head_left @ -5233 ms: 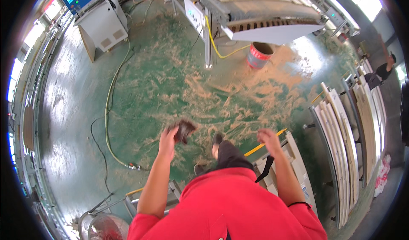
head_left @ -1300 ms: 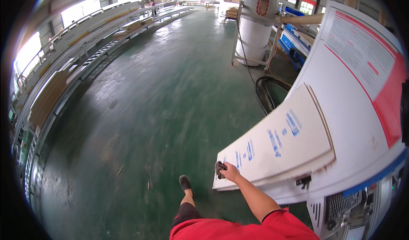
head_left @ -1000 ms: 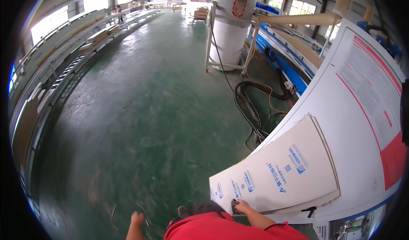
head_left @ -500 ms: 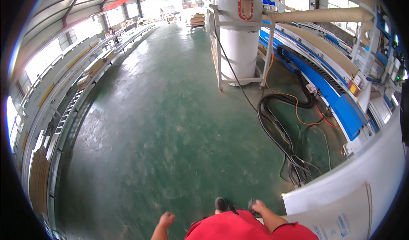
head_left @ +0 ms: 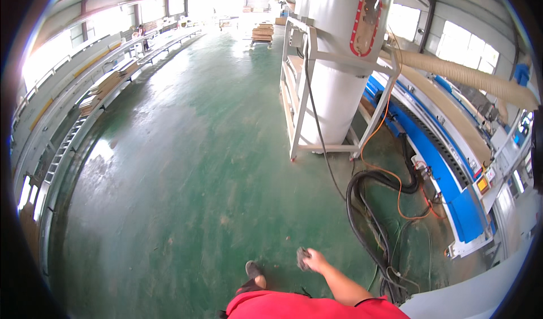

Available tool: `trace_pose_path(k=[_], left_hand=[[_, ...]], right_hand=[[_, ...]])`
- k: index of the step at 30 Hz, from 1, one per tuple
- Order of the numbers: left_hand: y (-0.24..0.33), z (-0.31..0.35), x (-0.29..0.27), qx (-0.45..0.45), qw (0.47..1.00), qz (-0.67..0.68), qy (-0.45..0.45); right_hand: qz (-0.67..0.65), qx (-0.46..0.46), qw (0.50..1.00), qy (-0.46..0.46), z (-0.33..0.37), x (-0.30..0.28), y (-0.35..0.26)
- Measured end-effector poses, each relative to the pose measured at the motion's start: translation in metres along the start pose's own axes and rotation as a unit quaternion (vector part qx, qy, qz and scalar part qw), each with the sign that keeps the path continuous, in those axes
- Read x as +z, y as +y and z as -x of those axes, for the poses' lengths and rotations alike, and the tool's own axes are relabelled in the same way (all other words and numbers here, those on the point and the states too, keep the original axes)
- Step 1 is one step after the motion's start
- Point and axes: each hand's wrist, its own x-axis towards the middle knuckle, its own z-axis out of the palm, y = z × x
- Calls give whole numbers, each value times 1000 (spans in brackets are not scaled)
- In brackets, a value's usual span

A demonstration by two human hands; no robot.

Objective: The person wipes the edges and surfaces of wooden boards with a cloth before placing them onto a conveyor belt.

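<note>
My right hand hangs out in front of my red shirt at the lower middle, its fingers closed. Bunched in it is a small dark grey cloth-like thing, too small to tell exactly what kind. Below the hand is the green floor. My left hand is out of view. One dark shoe shows on the floor, left of the right hand.
A white cylindrical tank in a metal frame stands ahead right. Black hoses and an orange cable lie beside a blue machine. A long conveyor runs along the left. Stacked boards stand far ahead.
I have moved forward; the tank and hoses appear nearer. The right hand has swung forward and left with the grey thing. My left hand has gone out of view.
</note>
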Motion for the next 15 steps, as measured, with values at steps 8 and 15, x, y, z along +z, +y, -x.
trace_pose_path(k=[8,15], left_hand=[[315,-86,-565,208,871,271,353],[408,-212,-801,282,863,252,335]], right_hand=[[-49,398,916,10,-49,-48,123],[74,356,932,-16,-366,-71,131]])
